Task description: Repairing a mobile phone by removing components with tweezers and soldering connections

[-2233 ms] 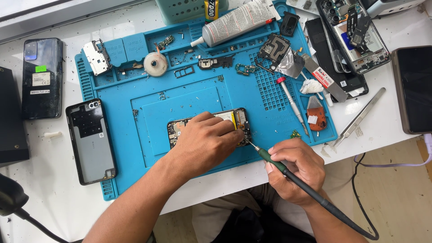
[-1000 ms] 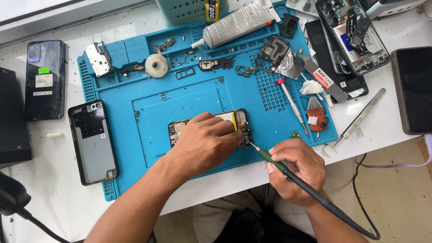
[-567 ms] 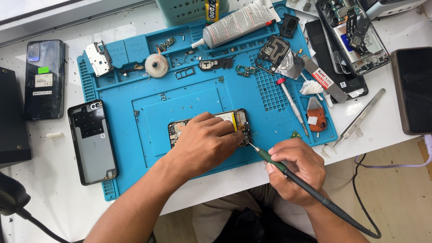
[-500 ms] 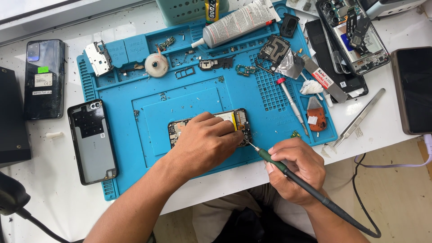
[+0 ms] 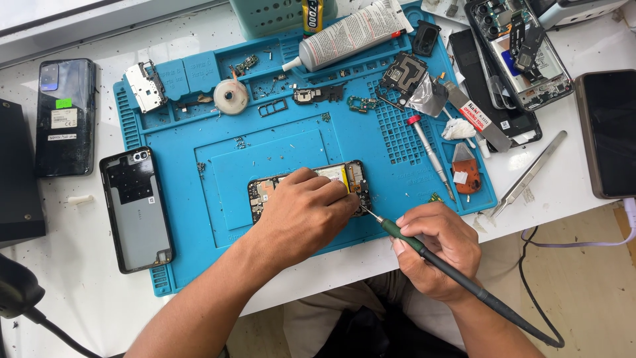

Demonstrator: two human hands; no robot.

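Observation:
An opened phone (image 5: pixel 348 178) with its board and battery showing lies on the blue work mat (image 5: pixel 199 142). My left hand (image 5: pixel 301 211) lies flat over most of it and pins it to the mat. My right hand (image 5: pixel 437 248) grips a green-handled soldering iron (image 5: pixel 397 233) like a pen. Its metal tip touches the phone's lower right corner, beside my left fingertips. The iron's black cable runs off to the lower right.
A phone back cover (image 5: pixel 136 209) overlaps the mat's left edge, with a dark phone (image 5: pixel 65 116) farther left. A glue tube (image 5: pixel 351 33), solder spool (image 5: pixel 231 97), small boards and a red-tipped screwdriver (image 5: pixel 430 156) lie on the mat. Tweezers (image 5: pixel 529 174), another opened phone (image 5: pixel 520 50) and a dark tablet (image 5: pixel 608 132) sit right.

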